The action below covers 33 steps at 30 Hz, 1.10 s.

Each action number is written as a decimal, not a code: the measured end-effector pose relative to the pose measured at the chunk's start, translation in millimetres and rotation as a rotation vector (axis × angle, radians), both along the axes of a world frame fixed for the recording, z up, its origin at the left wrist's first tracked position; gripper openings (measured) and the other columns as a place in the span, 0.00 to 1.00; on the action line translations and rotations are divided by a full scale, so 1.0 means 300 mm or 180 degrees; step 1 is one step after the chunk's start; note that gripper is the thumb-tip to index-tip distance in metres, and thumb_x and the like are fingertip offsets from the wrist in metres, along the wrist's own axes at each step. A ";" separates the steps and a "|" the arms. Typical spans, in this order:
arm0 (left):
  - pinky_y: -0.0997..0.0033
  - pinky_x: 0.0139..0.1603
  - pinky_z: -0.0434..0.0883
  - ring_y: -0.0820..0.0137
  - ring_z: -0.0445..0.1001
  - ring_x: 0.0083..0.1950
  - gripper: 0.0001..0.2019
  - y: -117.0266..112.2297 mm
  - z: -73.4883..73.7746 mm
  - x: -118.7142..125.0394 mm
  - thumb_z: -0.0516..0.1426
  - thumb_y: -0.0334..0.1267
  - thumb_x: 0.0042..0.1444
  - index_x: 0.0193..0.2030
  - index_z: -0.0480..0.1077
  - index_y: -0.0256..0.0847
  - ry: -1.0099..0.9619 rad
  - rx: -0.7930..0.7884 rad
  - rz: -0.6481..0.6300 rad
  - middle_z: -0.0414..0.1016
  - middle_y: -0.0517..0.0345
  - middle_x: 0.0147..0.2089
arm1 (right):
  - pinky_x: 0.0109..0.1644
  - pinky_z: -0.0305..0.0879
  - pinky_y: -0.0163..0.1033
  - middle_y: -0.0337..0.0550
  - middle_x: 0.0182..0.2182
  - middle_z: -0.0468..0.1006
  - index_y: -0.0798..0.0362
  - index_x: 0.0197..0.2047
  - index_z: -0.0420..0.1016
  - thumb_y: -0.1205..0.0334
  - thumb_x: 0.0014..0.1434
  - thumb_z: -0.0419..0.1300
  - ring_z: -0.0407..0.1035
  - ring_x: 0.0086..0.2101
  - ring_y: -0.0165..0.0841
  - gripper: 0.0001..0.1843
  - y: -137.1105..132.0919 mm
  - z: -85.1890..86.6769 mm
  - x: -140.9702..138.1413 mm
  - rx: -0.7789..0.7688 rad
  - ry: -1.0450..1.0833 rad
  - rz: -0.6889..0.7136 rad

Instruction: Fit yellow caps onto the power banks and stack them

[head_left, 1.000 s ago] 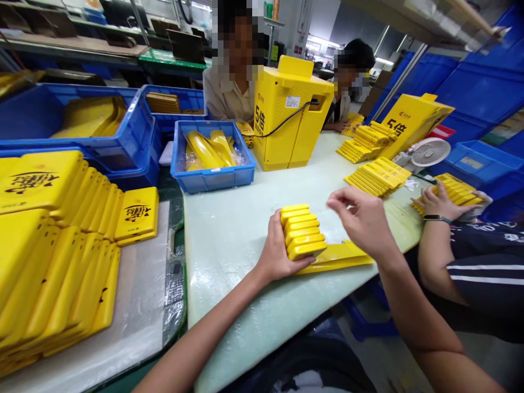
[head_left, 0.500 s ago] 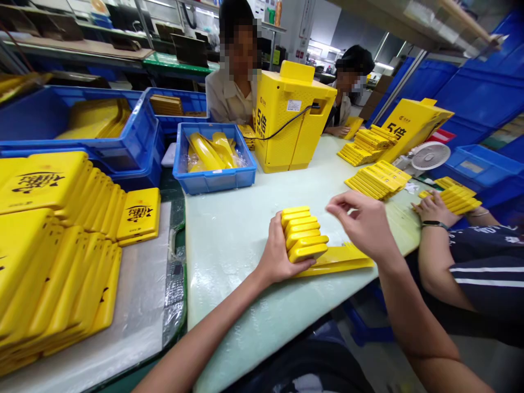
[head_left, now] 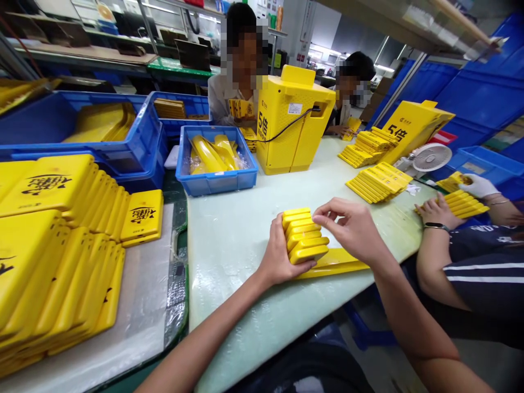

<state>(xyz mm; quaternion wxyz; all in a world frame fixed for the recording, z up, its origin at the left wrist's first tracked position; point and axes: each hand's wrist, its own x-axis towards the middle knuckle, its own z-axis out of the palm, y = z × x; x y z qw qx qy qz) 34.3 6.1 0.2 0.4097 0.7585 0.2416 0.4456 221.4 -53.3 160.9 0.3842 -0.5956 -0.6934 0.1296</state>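
Observation:
My left hand [head_left: 278,257] grips the left side of a row of small yellow power banks [head_left: 303,234] standing on edge on the pale green table [head_left: 233,234]. The thumb presses the nearest one. My right hand [head_left: 352,229] hovers at the right side of the row, its fingers curled in a pinch just above the middle pieces; I cannot make out anything in it. A flat yellow strip [head_left: 338,262] lies on the table under and to the right of the row.
A yellow charging cabinet [head_left: 292,123] stands at the back with a blue bin of yellow parts [head_left: 215,155] to its left. Stacks of yellow shells [head_left: 61,240] fill the left bench. A co-worker's arm [head_left: 434,240] and more power bank rows [head_left: 379,182] are to the right.
My right hand has moved left and down, from open above the table to pinching at the row. The left hand has stayed on the row. The co-worker's gloved hand appeared at right.

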 end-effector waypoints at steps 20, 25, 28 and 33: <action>0.24 0.83 0.63 0.33 0.63 0.81 0.69 0.008 0.000 -0.003 0.79 0.59 0.46 0.85 0.41 0.47 0.0095 -0.0038 0.0041 0.58 0.35 0.78 | 0.43 0.65 0.41 0.45 0.37 0.86 0.52 0.37 0.84 0.72 0.67 0.66 0.74 0.35 0.35 0.08 0.073 -0.018 -0.039 -0.0244 -0.0844 0.0112; 0.21 0.82 0.64 0.33 0.65 0.80 0.68 0.004 -0.001 0.001 0.77 0.64 0.48 0.84 0.42 0.46 -0.0011 0.0003 0.0078 0.59 0.35 0.77 | 0.39 0.64 0.41 0.42 0.35 0.85 0.52 0.37 0.85 0.69 0.68 0.68 0.70 0.30 0.33 0.07 0.060 -0.004 -0.001 -0.0019 -0.0355 -0.0081; 0.21 0.83 0.62 0.33 0.63 0.81 0.68 0.006 -0.004 0.002 0.78 0.62 0.48 0.84 0.42 0.46 0.0036 -0.0026 0.0027 0.58 0.34 0.78 | 0.39 0.65 0.40 0.41 0.35 0.86 0.52 0.40 0.87 0.67 0.68 0.70 0.71 0.31 0.33 0.04 0.056 -0.010 -0.060 -0.0263 -0.0045 0.0347; 0.23 0.84 0.61 0.33 0.62 0.82 0.71 0.004 -0.005 0.001 0.79 0.59 0.46 0.84 0.40 0.46 0.0112 -0.0056 0.0053 0.57 0.34 0.78 | 0.44 0.65 0.43 0.47 0.38 0.86 0.53 0.38 0.83 0.70 0.70 0.66 0.77 0.38 0.39 0.07 0.059 -0.025 -0.038 -0.0516 -0.0855 -0.0060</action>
